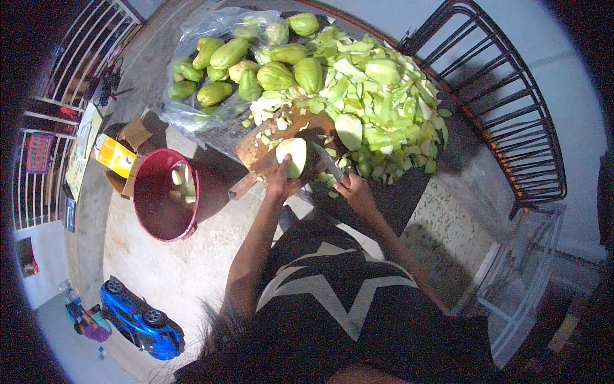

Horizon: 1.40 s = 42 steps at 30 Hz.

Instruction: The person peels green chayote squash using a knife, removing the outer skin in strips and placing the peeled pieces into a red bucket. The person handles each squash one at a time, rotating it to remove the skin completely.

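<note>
My left hand [280,182] grips a pale, peeled chayote [293,156] above a round wooden chopping board [249,146], thumb lying on its face. In my right hand [356,190] is a knife [328,162], its blade pointing up and left, just right of the chayote. Small pale scraps lie scattered over the board. Another peeled chayote [348,132] rests at the board's right edge. A large heap of green peelings [393,113] spreads beyond it, with a peeled chayote [382,72] on top. Unpeeled green chayotes [229,54] lie at the upper left.
A clear plastic bag [184,115] lies under and around the unpeeled chayotes. Left of me stands a dark red bucket [158,201] holding several pale pieces. Behind it is a yellow and white carton [115,156]. A black metal rack [508,91] stands right; a blue toy car [139,317] sits lower left.
</note>
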{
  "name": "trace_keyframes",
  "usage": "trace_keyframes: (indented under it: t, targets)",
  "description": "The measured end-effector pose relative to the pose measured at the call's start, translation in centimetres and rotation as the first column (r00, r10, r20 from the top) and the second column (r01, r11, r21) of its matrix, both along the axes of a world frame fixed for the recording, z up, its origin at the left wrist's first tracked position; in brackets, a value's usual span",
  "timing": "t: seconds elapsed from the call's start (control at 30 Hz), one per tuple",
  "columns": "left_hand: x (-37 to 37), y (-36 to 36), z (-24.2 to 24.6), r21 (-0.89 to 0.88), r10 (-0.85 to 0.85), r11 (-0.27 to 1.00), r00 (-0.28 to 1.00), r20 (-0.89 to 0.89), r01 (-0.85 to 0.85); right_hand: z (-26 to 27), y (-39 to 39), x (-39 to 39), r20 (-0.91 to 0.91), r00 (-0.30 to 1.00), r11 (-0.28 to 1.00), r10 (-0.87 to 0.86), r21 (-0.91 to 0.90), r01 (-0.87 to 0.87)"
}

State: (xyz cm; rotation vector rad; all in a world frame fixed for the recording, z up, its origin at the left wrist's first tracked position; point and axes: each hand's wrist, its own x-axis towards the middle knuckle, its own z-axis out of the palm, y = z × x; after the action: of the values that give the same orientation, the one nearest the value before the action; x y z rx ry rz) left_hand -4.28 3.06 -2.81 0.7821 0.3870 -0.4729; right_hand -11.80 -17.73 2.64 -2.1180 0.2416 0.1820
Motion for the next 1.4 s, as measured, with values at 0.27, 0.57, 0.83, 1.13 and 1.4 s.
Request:
trace_keyframes:
  t: [0.27,0.57,0.83,1.13,1.4]
  targets:
    - [0.1,-2.0,-4.1,0.225,0.105,0.967,0.991,0.079,-0.120,-1.6,-0.4,0.2,-0.013,1.000,1.000,0.023,-0.007,-0.023]
    - [1.9,-2.1,-1.4,0.964,-0.478,0.251,0.854,0.207,-0.093,-4.0,-1.0,0.0,-0.033,0.998,0.999,0.054,0.001,-0.054]
    - [3.1,-2.0,-0.3,0.889,-0.345,0.458,0.925,0.159,0.018,-3.8,-1.8,-0.2,0.181,0.979,0.994,0.097,0.028,-0.104]
    - [0.0,-3.7,6.8,0.187,0.093,0.976,0.987,0.128,-0.116,-2.1,-2.3,2.9,-0.278,0.952,0.758,-0.130,0.591,0.276]
    - [-1.4,-3.0,10.5,0.252,0.041,0.958,0.934,0.354,-0.137,4.4,1.3,7.3,-0.222,0.923,0.646,-0.313,0.663,0.378]
